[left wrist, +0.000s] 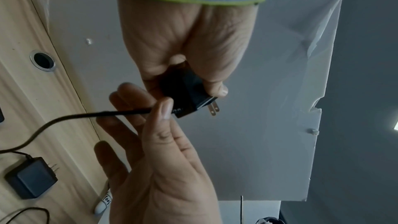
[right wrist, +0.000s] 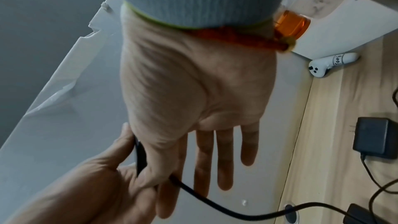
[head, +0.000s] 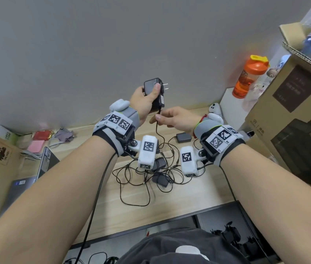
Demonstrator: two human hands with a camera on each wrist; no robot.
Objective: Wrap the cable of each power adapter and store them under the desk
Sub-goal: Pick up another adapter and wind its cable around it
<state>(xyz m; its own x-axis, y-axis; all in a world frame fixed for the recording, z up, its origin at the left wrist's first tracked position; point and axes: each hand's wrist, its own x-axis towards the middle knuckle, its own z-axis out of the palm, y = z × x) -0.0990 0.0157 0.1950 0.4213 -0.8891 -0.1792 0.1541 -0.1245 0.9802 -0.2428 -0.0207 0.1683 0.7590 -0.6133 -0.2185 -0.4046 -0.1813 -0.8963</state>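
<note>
My left hand (head: 145, 98) grips a black power adapter (head: 155, 92) held up above the desk, its two prongs pointing right. In the left wrist view the same adapter (left wrist: 185, 91) sits between thumb and fingers. My right hand (head: 171, 118) pinches the adapter's thin black cable (head: 157, 128) just below the body, between thumb and forefinger; the other fingers are spread straight. The cable (right wrist: 204, 200) trails down to a tangle of several black adapters and cords (head: 160, 174) on the wooden desk (head: 198, 195).
A lone adapter (head: 183, 137) lies further back. An orange bottle (head: 250, 79) stands on a white box at the right, beside a large cardboard box (head: 291, 119). A white controller (head: 214, 109), a laptop (head: 36, 168) and small boxes sit around. A grey partition rises behind.
</note>
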